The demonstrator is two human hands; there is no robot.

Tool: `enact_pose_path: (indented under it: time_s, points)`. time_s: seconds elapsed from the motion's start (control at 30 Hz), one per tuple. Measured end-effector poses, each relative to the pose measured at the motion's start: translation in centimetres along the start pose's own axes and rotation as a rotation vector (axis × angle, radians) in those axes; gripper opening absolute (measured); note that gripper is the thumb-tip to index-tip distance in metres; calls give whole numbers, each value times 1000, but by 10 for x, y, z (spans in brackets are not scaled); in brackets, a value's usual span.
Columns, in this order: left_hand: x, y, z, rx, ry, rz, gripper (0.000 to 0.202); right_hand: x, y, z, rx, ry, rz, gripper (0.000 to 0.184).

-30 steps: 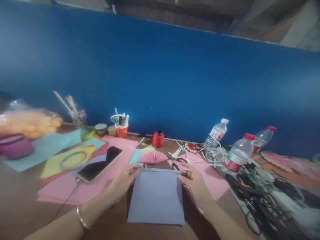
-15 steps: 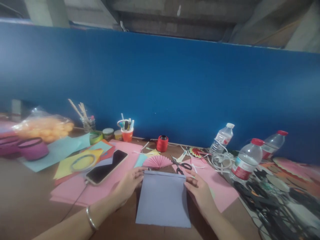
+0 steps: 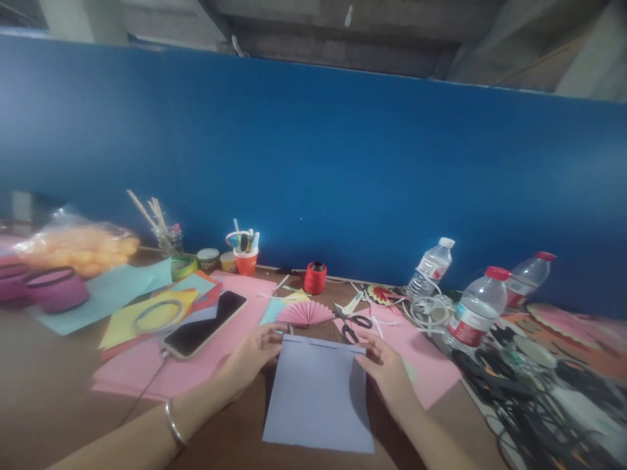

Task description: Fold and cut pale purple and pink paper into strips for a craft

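A pale lilac sheet of paper lies on the brown table in front of me, with a narrow fold along its far edge. My left hand pinches the far left corner of the sheet. My right hand pinches the far right corner. Just beyond the sheet lie a pink pleated paper fan and black-handled scissors.
A phone rests on pink and yellow sheets at left. A red thread spool, an orange pen cup and small jars stand by the blue wall. Three water bottles and tangled cables crowd the right.
The view shifted slightly. Both hands stay at the far corners of the lilac sheet, which has barely moved.
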State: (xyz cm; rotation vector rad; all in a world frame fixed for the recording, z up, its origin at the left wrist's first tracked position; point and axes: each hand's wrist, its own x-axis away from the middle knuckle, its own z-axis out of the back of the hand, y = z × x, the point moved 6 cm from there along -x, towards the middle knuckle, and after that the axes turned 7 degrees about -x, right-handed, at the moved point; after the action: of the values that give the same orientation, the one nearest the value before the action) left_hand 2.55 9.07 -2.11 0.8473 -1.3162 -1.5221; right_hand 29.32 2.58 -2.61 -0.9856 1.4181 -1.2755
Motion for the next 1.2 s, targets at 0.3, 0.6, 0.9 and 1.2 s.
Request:
enact_pose_path:
  time_s: [0.3, 0.6, 0.9, 1.2]
  points:
    - [1, 5, 1, -202, -18, -133, 27, 3, -5, -5, 203, -22, 38, 22]
    - [3, 10, 2, -289, -2, -104, 34, 11, -17, -16, 271, -125, 70, 31]
    - [3, 7, 1, -371, 0, -117, 29, 11, -10, -21, 288, -180, 36, 33]
    - [14, 16, -10, -443, -102, -135, 24, 30, -30, -42, 455, -427, 100, 28]
